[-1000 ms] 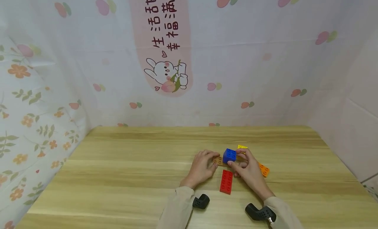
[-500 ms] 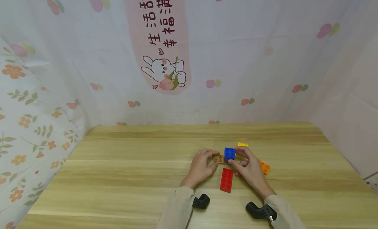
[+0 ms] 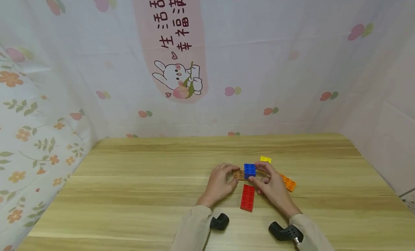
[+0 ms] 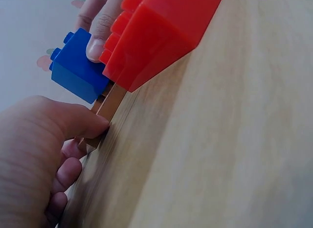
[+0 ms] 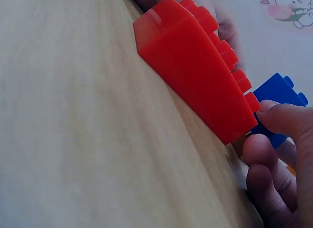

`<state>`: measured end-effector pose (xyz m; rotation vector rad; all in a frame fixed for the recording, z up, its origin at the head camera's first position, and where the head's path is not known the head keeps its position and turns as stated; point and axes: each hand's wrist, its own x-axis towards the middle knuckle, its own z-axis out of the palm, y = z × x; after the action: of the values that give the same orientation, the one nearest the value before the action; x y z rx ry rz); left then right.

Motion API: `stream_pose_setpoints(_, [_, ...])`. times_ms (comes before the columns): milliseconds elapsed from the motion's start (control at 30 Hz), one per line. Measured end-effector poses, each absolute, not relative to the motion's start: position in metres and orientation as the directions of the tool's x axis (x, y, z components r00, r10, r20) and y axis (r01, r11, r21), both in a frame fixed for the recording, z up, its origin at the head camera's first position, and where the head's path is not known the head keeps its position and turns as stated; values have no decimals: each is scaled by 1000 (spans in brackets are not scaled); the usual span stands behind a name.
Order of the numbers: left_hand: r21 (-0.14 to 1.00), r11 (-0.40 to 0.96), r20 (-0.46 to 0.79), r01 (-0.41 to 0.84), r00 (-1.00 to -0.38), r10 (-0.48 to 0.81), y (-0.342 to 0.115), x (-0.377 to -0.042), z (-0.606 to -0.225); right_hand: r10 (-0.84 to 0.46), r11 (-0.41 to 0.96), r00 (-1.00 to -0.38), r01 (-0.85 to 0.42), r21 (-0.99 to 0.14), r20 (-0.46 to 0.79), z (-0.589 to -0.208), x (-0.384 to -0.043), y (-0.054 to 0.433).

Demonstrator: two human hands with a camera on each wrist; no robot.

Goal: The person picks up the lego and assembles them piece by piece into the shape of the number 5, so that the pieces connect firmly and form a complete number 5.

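Between thumb and fingers, my left hand (image 3: 218, 185) pinches the left end of a thin brown building brick (image 3: 238, 174) lying on the table. A square blue building brick (image 3: 249, 171) is upright over the brown one, and my right hand (image 3: 273, 186) pinches it from the right side. From the left wrist, the blue brick (image 4: 77, 66) appears at the studs of the brown brick (image 4: 112, 101); I cannot tell whether it is fully pressed down. Fingers hide part of the brown brick's right end.
Just in front of both hands lies a long red brick (image 3: 248, 198), which looms large in the right wrist view. Behind the right hand is a yellow brick (image 3: 266, 159), and an orange brick (image 3: 288, 183) lies to its right, partly covered. A patterned cloth (image 3: 253, 63) hangs behind the table (image 3: 146, 193).
The blue brick, held in my right hand, has turned to line up with the brown brick and shifted slightly left. My left hand keeps its hold. The head view has tilted a little.
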<state>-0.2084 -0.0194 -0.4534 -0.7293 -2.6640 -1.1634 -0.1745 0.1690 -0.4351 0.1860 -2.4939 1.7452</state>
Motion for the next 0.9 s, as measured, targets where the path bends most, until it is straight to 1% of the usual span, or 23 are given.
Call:
stream_pose_setpoints(100, [655,584,312,479,-876,368,-19,-208,-453,-59,365,-988,-157,-918,146,-422,-169,165])
stream_pose_setpoints(200, [659,585,309,473,-879,364,-19,-208,-454,-64,389,-988,-154,-908,140,-419,-168,165])
stream_pose_setpoints(367, [656,585,307,477,-877,370,-21,-209,-454,-59,378,-991,-132,-916,119,-437,-176,169])
stream_pose_setpoints(500, [622,595,317,509,-859,402,-25,-209,-453,-80,355,-990,-135,-925,114,-449,-181,171])
stream_pose_setpoints(600, [624,550,346,555,-827,442,-24,-210,-454,-85,350,-989,-143,-926,120,-451,-182,172])
stream_pose_setpoints(667, [640,493,381,590,-800,463,-21,-211,-455,-85,358,-989,-145,-922,123,-443,-179,171])
stream_pose_setpoints(733, [657,442,410,610,-782,470,-17,-211,-456,-83,372,-989,-147,-917,125,-443,-178,172])
stream_pose_setpoints(833, [674,403,433,619,-773,463,-11,-212,-456,-75,392,-990,-139,-909,120,-444,-178,174])
stream_pose_setpoints(900, [690,398,425,604,-784,452,-9,-212,-455,-65,403,-991,-134,-905,117,-452,-182,177])
